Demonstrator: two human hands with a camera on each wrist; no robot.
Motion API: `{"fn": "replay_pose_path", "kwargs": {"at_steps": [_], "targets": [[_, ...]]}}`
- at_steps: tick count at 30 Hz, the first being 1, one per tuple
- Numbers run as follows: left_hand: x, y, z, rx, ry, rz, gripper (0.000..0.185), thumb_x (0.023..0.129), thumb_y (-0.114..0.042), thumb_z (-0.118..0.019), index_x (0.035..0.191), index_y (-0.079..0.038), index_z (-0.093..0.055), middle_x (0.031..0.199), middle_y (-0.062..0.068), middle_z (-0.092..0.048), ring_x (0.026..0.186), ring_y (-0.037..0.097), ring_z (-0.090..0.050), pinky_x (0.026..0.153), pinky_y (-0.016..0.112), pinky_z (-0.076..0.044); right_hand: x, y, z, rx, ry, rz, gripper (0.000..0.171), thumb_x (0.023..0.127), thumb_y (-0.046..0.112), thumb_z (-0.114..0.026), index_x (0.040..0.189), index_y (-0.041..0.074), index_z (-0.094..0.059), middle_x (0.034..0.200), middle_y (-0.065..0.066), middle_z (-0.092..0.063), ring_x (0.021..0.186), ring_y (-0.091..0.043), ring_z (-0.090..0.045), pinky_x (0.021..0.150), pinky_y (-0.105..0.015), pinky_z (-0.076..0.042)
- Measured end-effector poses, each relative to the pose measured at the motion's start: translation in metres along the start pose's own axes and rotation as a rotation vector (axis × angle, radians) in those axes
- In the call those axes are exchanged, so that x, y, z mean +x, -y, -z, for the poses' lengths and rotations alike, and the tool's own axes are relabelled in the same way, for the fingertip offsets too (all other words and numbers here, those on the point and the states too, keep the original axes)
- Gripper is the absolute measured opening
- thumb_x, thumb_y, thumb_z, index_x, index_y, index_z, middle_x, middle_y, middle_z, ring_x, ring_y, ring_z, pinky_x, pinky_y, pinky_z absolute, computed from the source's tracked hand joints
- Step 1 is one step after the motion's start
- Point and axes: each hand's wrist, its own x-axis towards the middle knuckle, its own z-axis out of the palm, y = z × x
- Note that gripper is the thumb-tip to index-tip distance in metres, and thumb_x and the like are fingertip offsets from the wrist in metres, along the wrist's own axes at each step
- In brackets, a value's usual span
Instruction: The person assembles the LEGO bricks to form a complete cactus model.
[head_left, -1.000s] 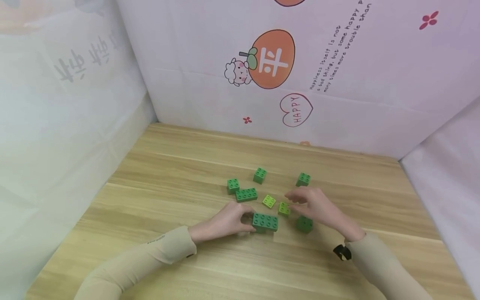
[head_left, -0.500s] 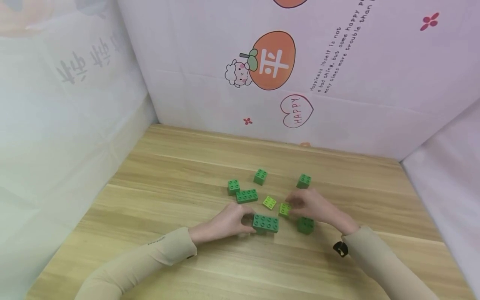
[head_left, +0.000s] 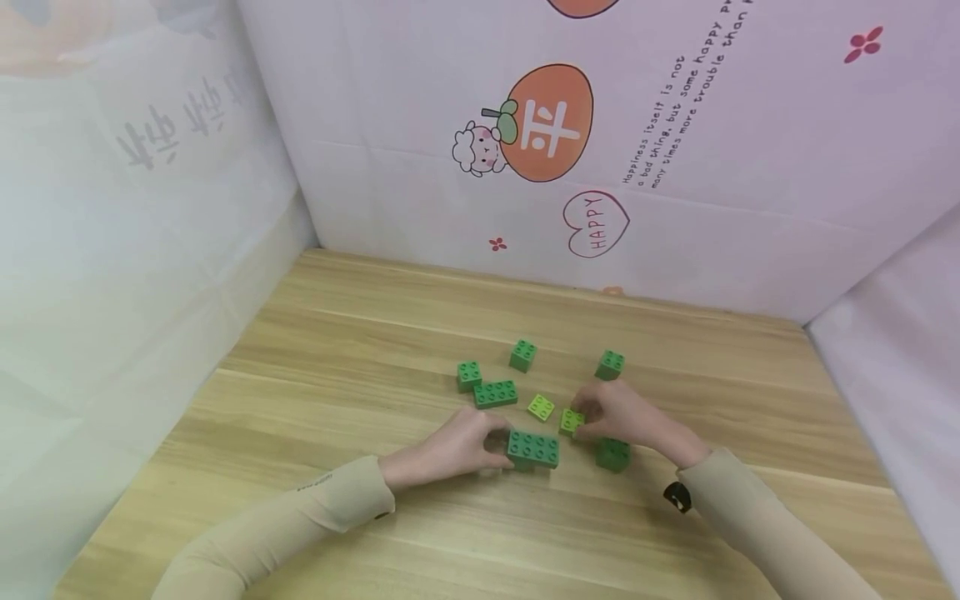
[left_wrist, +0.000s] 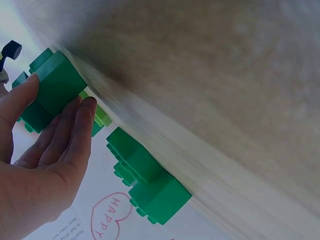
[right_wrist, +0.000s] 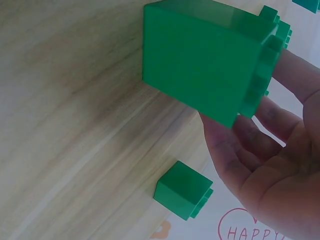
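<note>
My left hand [head_left: 463, 443] grips a long green building brick [head_left: 533, 448] at its left end, and another green piece shows beneath it. In the left wrist view the thumb lies on one side of this green block [left_wrist: 57, 87] and the fingers on the other. My right hand [head_left: 628, 414] reaches down at a small lime green brick [head_left: 572, 422], thumb and fingers curled at its right side. A square green block [head_left: 613, 455] stands under the right palm; in the right wrist view this block [right_wrist: 200, 62] hides the fingertips. A flat lime brick [head_left: 541, 407] lies between the hands.
Beyond the left hand, a long green brick [head_left: 496, 394] lies against a small green block [head_left: 468, 376]. Farther back stand two more green blocks, one in the middle [head_left: 522, 355] and one at right [head_left: 611, 364]. Printed white cloth [head_left: 420, 167] walls the wooden table [head_left: 337, 350].
My right hand has come down and slightly left, its thumb and fingers closing in on the small lime brick. The left hand keeps its grip on the long green brick, nearly still.
</note>
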Motion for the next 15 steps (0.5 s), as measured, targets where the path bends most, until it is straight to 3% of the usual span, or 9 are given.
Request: {"fn": "replay_pose_path", "kwargs": {"at_steps": [15], "targets": [[0.0, 0.0011, -0.0003, 0.0, 0.0, -0.008, 0.037, 0.075, -0.025, -0.077, 0.108, -0.01, -0.067, 0.105, 0.001, -0.072, 0.09, 0.005, -0.066, 0.077, 0.016, -0.054, 0.0024, -0.0031, -0.0023, 0.001, 0.011, -0.009, 0.028, 0.074, 0.018, -0.077, 0.098, 0.007, -0.068, 0.09, -0.003, -0.07, 0.072, -0.002, -0.058, 0.063, -0.015, -0.049]]}}
